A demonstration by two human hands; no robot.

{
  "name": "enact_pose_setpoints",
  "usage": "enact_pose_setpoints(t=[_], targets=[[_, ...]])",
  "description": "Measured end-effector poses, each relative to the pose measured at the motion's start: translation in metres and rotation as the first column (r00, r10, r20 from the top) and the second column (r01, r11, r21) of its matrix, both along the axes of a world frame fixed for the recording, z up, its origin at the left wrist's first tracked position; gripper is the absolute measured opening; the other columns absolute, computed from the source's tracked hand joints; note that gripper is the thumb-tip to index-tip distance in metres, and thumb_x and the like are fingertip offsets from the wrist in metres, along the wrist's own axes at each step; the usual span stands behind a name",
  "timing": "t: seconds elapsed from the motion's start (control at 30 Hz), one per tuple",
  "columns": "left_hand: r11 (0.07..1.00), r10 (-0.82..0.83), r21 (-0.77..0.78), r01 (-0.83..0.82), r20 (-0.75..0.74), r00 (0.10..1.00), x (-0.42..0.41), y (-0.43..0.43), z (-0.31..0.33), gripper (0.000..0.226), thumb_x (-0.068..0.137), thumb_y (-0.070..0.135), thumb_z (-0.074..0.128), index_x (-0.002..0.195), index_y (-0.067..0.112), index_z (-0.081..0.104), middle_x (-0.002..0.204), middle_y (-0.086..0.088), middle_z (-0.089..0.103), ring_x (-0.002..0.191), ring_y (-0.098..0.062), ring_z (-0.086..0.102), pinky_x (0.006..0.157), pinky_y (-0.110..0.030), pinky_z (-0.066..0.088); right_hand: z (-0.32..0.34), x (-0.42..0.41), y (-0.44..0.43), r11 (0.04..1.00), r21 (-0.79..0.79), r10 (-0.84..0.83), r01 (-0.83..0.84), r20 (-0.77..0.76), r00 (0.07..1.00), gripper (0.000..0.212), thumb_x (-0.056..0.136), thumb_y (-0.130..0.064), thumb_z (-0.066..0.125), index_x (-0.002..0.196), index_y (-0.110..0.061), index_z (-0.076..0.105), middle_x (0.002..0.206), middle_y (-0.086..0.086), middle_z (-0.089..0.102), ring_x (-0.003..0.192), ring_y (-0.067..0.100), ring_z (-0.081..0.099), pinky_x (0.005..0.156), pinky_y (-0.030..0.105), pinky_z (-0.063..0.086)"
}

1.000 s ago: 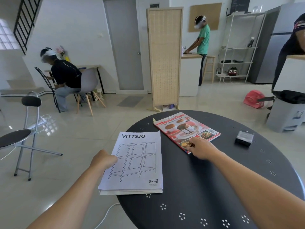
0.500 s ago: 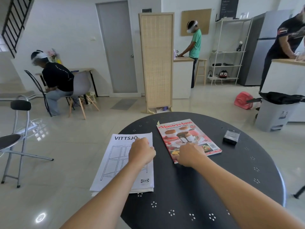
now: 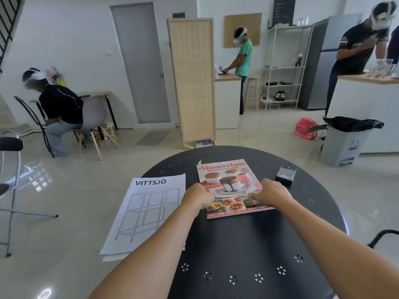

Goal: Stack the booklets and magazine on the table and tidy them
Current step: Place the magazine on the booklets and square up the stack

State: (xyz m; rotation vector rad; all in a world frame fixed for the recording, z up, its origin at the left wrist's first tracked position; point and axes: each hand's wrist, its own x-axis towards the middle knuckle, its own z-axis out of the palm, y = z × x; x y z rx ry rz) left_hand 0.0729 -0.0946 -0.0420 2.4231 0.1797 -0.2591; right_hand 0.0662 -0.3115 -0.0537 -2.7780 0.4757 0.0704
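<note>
A red cookbook magazine (image 3: pixel 228 182) titled Masterclass lies flat near the middle of the round black table (image 3: pixel 248 255). My left hand (image 3: pixel 197 198) grips its left edge and my right hand (image 3: pixel 269 194) grips its right edge, fingers curled on the cover. To the left, a white booklet (image 3: pixel 149 210) with a shelf drawing and the word VITTSJÖ lies over the table's left rim, with more white sheets under it. Neither hand touches the booklet.
A small black box (image 3: pixel 285 176) sits on the table, right of the magazine. A folding chair (image 3: pixel 10 180) stands on the left. A grey bin (image 3: pixel 343 143) stands at the right, a wicker screen (image 3: pixel 192 87) behind the table. Other people work in the room.
My left hand left the booklet and moved right onto the magazine's left edge. My right hand shifted to its right edge. The magazine has turned squarer to me.
</note>
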Motion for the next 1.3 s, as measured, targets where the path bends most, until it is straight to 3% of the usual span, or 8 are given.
enact_pose_setpoints(t=[0.17, 0.33, 0.47, 0.6, 0.7, 0.8, 0.9, 1.3], targets=[[0.97, 0.083, -0.222, -0.095, -0.063, 0.995, 0.008, -0.015, 0.002, 0.029, 0.085, 0.013, 0.055, 0.113, 0.006, 0.062, 0.105, -0.016, 0.068, 0.077, -0.019, 0.062, 0.051, -0.025, 0.038, -0.001, 0.006, -0.002, 0.999, -0.036, 0.03, -0.03, -0.012, 0.999, 0.04, 0.075, -0.045, 0.074, 0.089, -0.015, 0.052, 0.083, 0.0, 0.06, 0.073, 0.019, 0.054, 0.05, 0.025, 0.035], [0.878, 0.192, -0.412, -0.243, -0.161, 0.968, 0.016, -0.018, -0.003, 0.008, 0.086, 0.005, 0.056, 0.092, 0.005, 0.062, 0.079, -0.009, 0.068, 0.063, -0.019, 0.065, 0.053, -0.029, 0.052, -0.004, 0.008, -0.007, 0.999, -0.04, 0.008, -0.008, -0.009, 1.0, 0.042, 0.075, -0.04, 0.075, 0.065, -0.018, 0.04, 0.069, -0.002, 0.052, 0.056, 0.01, 0.044, 0.043, 0.024, 0.029], [0.83, 0.229, -0.495, -0.257, -0.118, 0.966, 0.016, -0.026, -0.016, 0.015, 0.093, 0.006, 0.047, 0.094, 0.003, 0.062, 0.09, -0.014, 0.072, 0.074, -0.026, 0.074, 0.064, -0.032, 0.058, -0.005, 0.007, -0.011, 1.0, 0.018, 0.008, -0.008, -0.016, 1.0, 0.04, 0.069, -0.04, 0.078, 0.067, -0.017, 0.045, 0.07, 0.0, 0.054, 0.059, 0.013, 0.048, 0.043, 0.024, 0.031], [0.812, 0.282, -0.539, -0.224, 0.026, 0.959, 0.014, -0.026, -0.014, 0.012, 0.098, 0.011, 0.047, 0.098, 0.008, 0.059, 0.087, -0.008, 0.068, 0.066, -0.013, 0.068, 0.038, -0.018, 0.046, -0.002, 0.007, -0.018, 0.981, 0.192, -0.014, 0.015, -0.007, 1.0, 0.053, 0.07, -0.042, 0.08, 0.106, -0.007, 0.061, 0.103, 0.01, 0.066, 0.086, 0.023, 0.06, 0.06, 0.028, 0.043], [0.8, 0.283, -0.569, -0.192, 0.076, 0.956, 0.012, -0.014, -0.011, 0.015, 0.102, 0.017, 0.046, 0.099, 0.012, 0.059, 0.085, -0.003, 0.067, 0.068, -0.011, 0.067, 0.035, -0.014, 0.042, 0.004, 0.003, -0.015, 0.864, 0.494, -0.124, 0.101, 0.014, 0.992, 0.074, 0.081, -0.046, 0.072, 0.135, -0.003, 0.046, 0.12, 0.01, 0.064, 0.092, 0.022, 0.061, 0.068, 0.032, 0.048], [0.8, 0.287, -0.573, -0.176, 0.109, 0.952, 0.009, 0.002, -0.005, 0.018, 0.101, 0.016, 0.047, 0.099, 0.011, 0.063, 0.089, -0.005, 0.07, 0.075, -0.014, 0.069, 0.047, -0.02, 0.046, 0.01, 0.005, -0.004, 0.603, 0.782, -0.193, 0.159, -0.051, 0.98, 0.046, 0.092, -0.033, 0.064, 0.12, 0.002, 0.057, 0.088, 0.011, 0.077, 0.074, 0.024, 0.074, 0.068, 0.039, 0.061], [0.802, 0.306, -0.573, -0.167, 0.154, 0.94, 0.007, 0.026, 0.003, 0.019, 0.099, 0.014, 0.048, 0.095, 0.011, 0.067, 0.082, -0.004, 0.07, 0.067, -0.01, 0.067, 0.038, -0.015, 0.043, 0.021, 0.006, 0.015, 0.446, 0.886, -0.186, 0.126, -0.046, 0.981, 0.024, 0.094, -0.02, 0.062, 0.106, 0.0, 0.06, 0.076, 0.013, 0.078, 0.066, 0.026, 0.076, 0.059, 0.038, 0.062], [0.827, 0.376, -0.506, -0.244, 0.175, 0.91, -0.019, 0.153, 0.017, 0.025, 0.093, 0.003, 0.049, 0.087, 0.017, 0.068, 0.079, -0.006, 0.069, 0.069, -0.022, 0.065, 0.061, -0.032, 0.049, 0.034, 0.006, 0.131, 0.558, 0.828, -0.007, -0.058, 0.075, 0.997, 0.013, 0.085, -0.009, 0.072, 0.093, 0.0, 0.067, 0.082, 0.011, 0.077, 0.069, 0.022, 0.076, 0.071, 0.041, 0.063]])
